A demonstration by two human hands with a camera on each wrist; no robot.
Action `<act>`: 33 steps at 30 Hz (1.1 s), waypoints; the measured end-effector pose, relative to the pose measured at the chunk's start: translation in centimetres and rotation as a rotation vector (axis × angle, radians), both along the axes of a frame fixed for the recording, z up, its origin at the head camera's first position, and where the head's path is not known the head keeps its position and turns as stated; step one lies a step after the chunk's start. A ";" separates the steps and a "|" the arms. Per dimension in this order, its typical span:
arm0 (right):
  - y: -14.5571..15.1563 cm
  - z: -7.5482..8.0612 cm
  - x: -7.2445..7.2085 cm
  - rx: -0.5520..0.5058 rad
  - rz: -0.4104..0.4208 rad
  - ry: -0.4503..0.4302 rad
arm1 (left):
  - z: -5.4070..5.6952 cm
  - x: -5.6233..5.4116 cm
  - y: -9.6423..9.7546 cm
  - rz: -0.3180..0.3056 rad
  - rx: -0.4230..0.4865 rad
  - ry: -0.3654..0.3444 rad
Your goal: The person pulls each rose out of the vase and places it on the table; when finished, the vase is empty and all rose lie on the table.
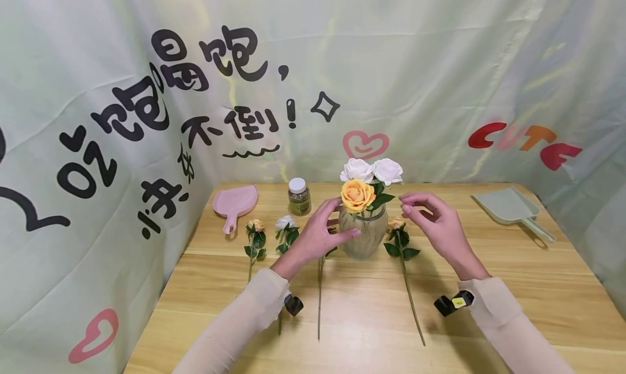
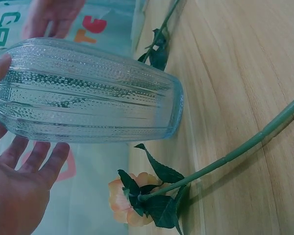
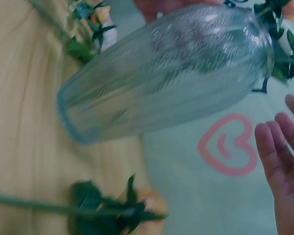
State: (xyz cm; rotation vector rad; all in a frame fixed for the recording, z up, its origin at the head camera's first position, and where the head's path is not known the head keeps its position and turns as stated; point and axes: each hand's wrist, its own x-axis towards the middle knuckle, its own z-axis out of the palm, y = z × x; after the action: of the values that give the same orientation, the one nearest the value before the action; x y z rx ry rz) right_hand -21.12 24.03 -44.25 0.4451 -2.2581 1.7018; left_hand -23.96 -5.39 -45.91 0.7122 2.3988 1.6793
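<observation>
A clear ribbed glass vase (image 1: 363,238) stands upright, holding a yellow-orange rose (image 1: 357,195) and two white roses (image 1: 387,171). My left hand (image 1: 320,230) cups the vase's left side, thumb across the front and fingers round the back; the left wrist view shows the same hand (image 2: 24,186) close around the upper glass. To the right of the rim is my right hand (image 1: 435,219), its thumb and index fingertips near a green leaf (image 1: 382,201). In the right wrist view that hand (image 3: 289,161) has loosely extended fingers, apart from the vase (image 3: 171,73).
Single-stem roses lie on the wooden table (image 1: 362,319): a peach one (image 1: 402,249) right of the vase, others (image 1: 255,238) to the left. Behind stand a white-lidded jar (image 1: 299,197), a pink dustpan-shaped item (image 1: 236,203) and a grey-green dustpan (image 1: 508,204). A printed curtain (image 1: 415,91) hangs behind.
</observation>
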 end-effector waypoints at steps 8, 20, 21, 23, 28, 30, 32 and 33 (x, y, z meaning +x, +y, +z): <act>-2.2 1.8 -0.6 0.018 0.133 0.016 | 0.0 0.0 -0.1 0.002 0.004 -0.004; -3.1 1.8 -1.1 0.160 0.158 -0.014 | 0.1 0.0 -0.1 -0.003 -0.009 0.007; -3.1 1.8 -1.1 0.154 0.158 -0.011 | 0.1 0.1 -0.1 -0.002 -0.010 0.008; -3.1 1.9 -1.0 0.140 0.161 0.001 | 0.1 0.1 -0.2 -0.001 -0.013 0.010; -3.0 2.2 -0.9 0.075 0.150 0.042 | 0.0 -0.1 -0.1 0.000 -0.016 0.011; -3.0 2.5 -0.9 0.046 0.136 0.057 | 0.0 -0.1 -0.1 -0.001 -0.018 0.014; -3.0 2.9 -1.0 0.014 0.122 0.072 | 0.0 -0.1 -0.1 -0.002 -0.018 0.015; -3.0 3.0 -1.0 -0.004 0.118 0.083 | 0.0 -0.1 0.0 -0.002 -0.020 0.015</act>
State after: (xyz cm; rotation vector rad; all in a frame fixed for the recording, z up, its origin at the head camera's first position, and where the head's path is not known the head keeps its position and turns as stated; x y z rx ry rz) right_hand -22.17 21.04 -41.22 0.6473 -2.2089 1.7088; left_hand -24.07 -5.43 -45.91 0.7267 2.4201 1.6529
